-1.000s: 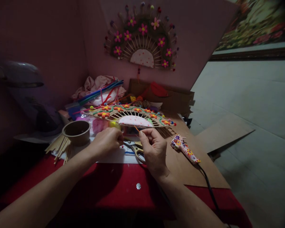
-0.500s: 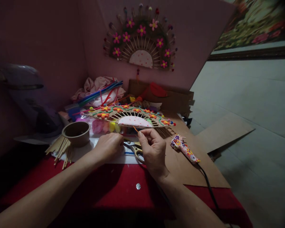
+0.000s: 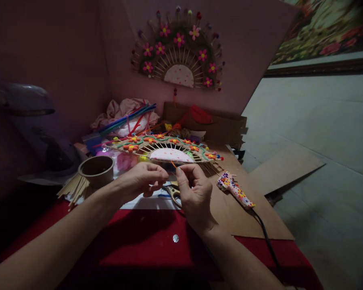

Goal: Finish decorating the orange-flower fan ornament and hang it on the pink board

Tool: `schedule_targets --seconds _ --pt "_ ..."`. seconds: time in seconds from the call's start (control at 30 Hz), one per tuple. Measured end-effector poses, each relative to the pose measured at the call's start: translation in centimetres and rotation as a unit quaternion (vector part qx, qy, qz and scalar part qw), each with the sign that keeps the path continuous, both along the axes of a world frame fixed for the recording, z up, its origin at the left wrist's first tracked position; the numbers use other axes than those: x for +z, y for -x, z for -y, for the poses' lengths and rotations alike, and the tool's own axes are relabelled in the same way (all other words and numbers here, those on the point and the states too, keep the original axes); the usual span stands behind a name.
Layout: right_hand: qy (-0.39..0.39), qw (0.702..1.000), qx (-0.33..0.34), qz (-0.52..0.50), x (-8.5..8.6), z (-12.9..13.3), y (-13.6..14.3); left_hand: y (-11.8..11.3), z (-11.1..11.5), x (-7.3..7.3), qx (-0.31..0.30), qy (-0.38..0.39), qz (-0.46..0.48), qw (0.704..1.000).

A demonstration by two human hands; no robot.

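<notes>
A decorated half-circle fan lies on the work surface, with orange flowers, a green wavy line, thin sticks and a white dotted centre. From its lower edge comes a thin orange cord. My right hand pinches this cord between thumb and forefinger. Just to its left, my left hand has thumb and forefinger pressed together; anything between them is too small to make out. Scissors lie under and between both hands, partly covered by the right one.
A brown round tub stands left beside a bundle of wooden sticks. At right, a flowery glue gun with a black cable rests on cardboard. A similar fan hangs on the wall. Pipe cleaners lie behind.
My left hand has risen and moved right from near the scissors, toward the right hand's fingertips. The right hand stays on the orange cord, almost still.
</notes>
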State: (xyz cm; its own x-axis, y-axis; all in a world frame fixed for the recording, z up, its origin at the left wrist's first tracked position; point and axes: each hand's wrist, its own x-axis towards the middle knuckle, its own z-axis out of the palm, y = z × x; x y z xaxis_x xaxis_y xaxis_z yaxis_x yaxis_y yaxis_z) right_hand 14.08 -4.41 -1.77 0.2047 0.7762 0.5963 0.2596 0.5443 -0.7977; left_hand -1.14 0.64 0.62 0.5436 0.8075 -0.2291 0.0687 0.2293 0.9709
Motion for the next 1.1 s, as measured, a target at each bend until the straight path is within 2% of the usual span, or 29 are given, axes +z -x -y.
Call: schedule_targets --seconds 0.07,0.13,0.3,0.77,1.1 --pt "-0.014 1.000 -0.015 0.016 0.1 0.1 0.0 0.1 0.0 0.0 -0.020 0.056 0.078 0.995" --pt "-0.030 0.999 -0.018 0.028 0.2 0.3 0.1 0.1 0.0 -0.1 -0.026 0.077 0.118 0.990" --pt "-0.040 0.999 -0.005 0.030 0.1 0.6 0.1 -0.1 0.3 0.1 0.004 0.096 0.137 0.986" --pt "-0.028 0.999 0.006 0.022 -0.1 0.8 0.2 0.1 0.5 0.1 0.001 0.061 0.124 0.990" --pt "-0.013 0.999 0.016 -0.034 0.4 0.9 0.2 -0.4 1.1 0.4 0.030 -0.068 0.104 0.992"
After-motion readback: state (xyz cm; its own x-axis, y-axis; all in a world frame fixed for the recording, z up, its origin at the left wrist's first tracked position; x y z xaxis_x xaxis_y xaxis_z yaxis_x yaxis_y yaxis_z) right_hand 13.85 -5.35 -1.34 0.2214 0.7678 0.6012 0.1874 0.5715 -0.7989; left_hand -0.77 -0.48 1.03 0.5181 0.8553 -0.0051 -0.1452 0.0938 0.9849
